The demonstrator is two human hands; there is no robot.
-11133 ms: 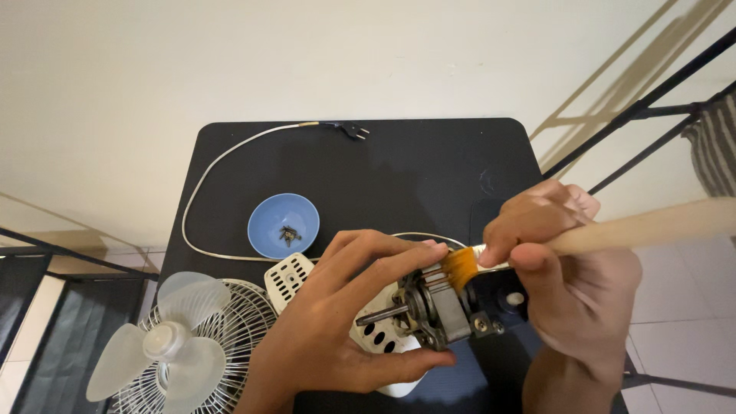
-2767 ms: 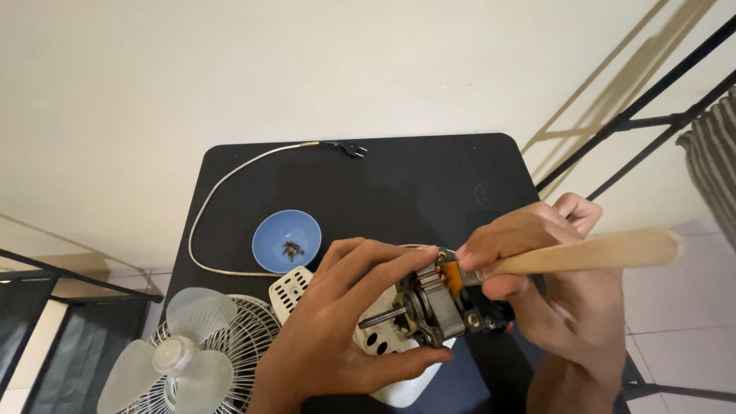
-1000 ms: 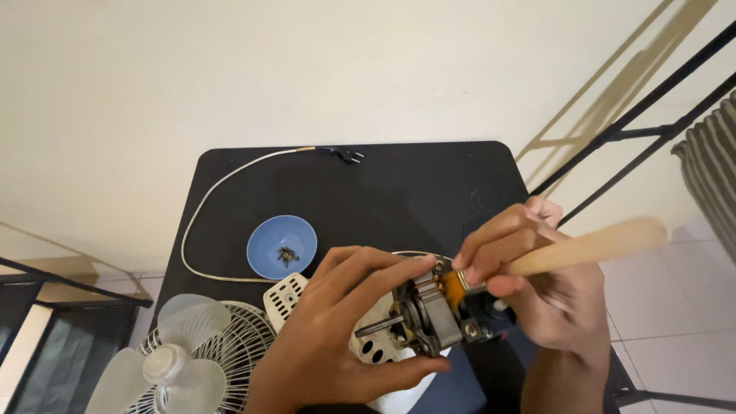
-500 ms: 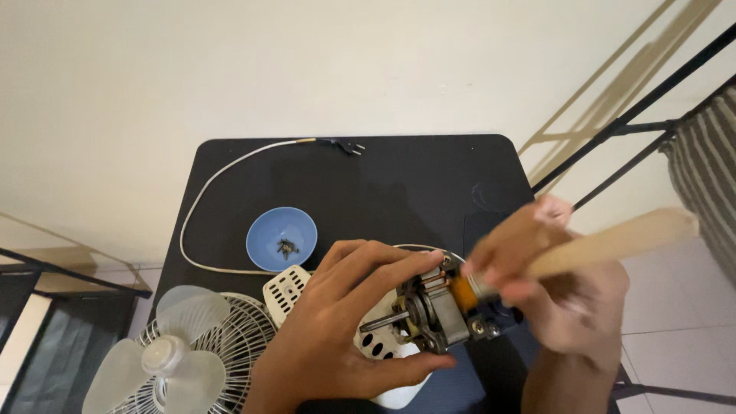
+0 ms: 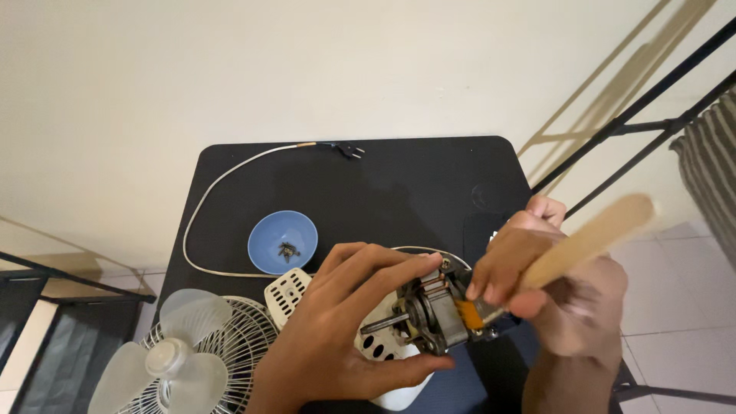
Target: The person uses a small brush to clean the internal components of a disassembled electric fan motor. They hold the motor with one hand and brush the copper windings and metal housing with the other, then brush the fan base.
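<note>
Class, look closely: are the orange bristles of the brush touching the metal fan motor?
Touching. The head view shows the brush in the right hand, its orange bristles pressed onto the fan motor held by the left hand.

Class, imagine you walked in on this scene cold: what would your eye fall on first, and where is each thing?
At the centre, the left hand grips a bare metal fan motor while the right hand works a wooden-handled brush with orange bristles against it. On the black table, a small blue bowl holding a few dark screws sits to the left, and a white fan blade on its wire grille fills the lower left corner.
</note>
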